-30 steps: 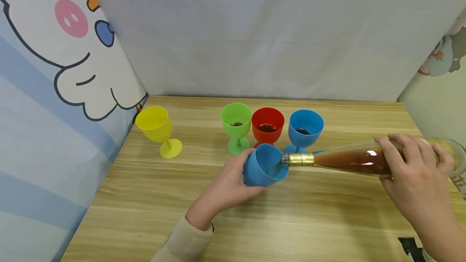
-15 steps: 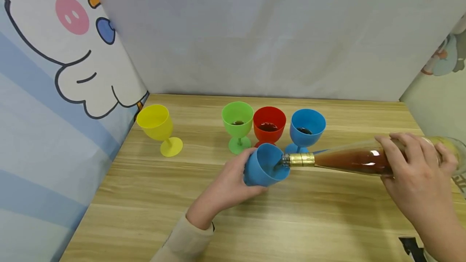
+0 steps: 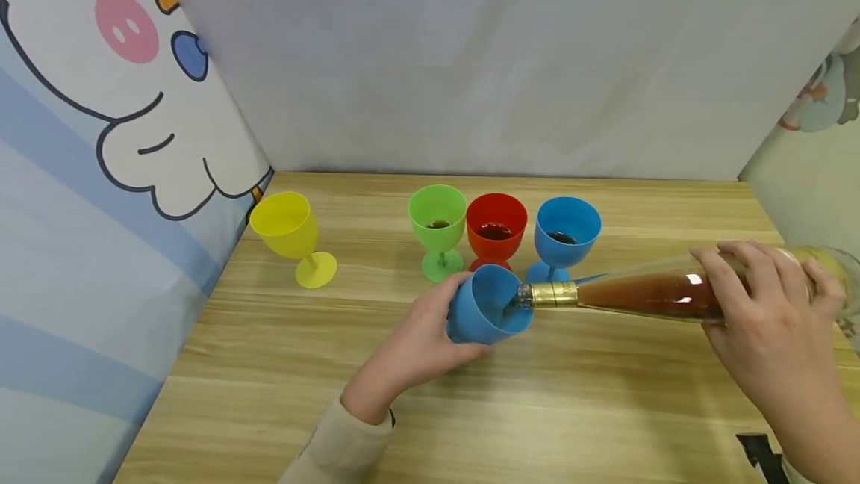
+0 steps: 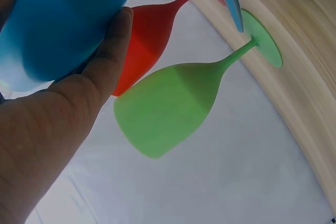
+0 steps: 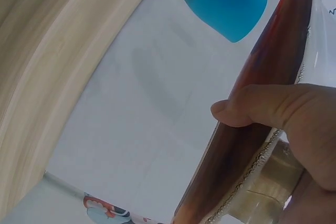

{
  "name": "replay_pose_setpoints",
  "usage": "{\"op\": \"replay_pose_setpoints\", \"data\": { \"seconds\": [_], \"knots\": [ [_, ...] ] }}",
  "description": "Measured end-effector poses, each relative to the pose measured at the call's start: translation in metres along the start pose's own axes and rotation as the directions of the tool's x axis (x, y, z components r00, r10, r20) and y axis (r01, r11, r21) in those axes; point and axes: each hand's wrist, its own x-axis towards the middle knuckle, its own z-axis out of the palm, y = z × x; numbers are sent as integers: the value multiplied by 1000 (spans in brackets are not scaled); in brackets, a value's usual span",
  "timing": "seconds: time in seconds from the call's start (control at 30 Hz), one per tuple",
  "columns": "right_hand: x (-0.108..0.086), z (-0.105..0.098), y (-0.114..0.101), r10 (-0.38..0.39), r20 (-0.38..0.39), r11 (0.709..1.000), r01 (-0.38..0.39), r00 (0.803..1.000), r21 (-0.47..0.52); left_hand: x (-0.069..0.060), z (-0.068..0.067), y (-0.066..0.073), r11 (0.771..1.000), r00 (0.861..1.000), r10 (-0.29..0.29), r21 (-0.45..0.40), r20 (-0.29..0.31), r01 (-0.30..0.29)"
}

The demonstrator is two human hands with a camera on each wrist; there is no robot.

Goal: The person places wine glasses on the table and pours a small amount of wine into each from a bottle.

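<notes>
My left hand (image 3: 426,331) grips a blue plastic goblet (image 3: 470,318) by its bowl, tilted toward the right. In the left wrist view the fingers curl round that goblet (image 4: 63,24). With my right hand (image 3: 773,312) I hold a clear glass bottle (image 3: 645,296) of reddish-brown liquid, lying almost level. Its gold-banded neck points left, and the mouth sits just inside the goblet's rim, where a dark trickle shows. The right wrist view shows the thumb (image 5: 247,106) across the bottle. How much liquid is in the held goblet is hidden.
Behind the hands stand a green goblet (image 3: 437,234), a red goblet (image 3: 496,241) and another blue goblet (image 3: 567,245), each with some dark liquid. A yellow goblet (image 3: 285,230) stands apart at the left of the wooden table (image 3: 282,379). A pale cloth wall (image 3: 437,81) borders the back.
Both hands stay nearly in place. The dark trickle at the bottle's mouth shows more clearly inside the goblet than a second ago. The head view has shifted slightly.
</notes>
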Motion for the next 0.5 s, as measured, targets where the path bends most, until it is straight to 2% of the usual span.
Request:
{"op": "replay_pose_setpoints", "data": {
  "seconds": [0.27,0.5],
  "knots": [
    [1,1,-1,-4,-38,1000,4,999,8,0,-1,1,1000,1000,-9,-1,6,9],
    [2,1,-1,-1,-40,1000,2,999,10,-1,-1,1,1000,1000,-15,1,9,15]
  ]
}}
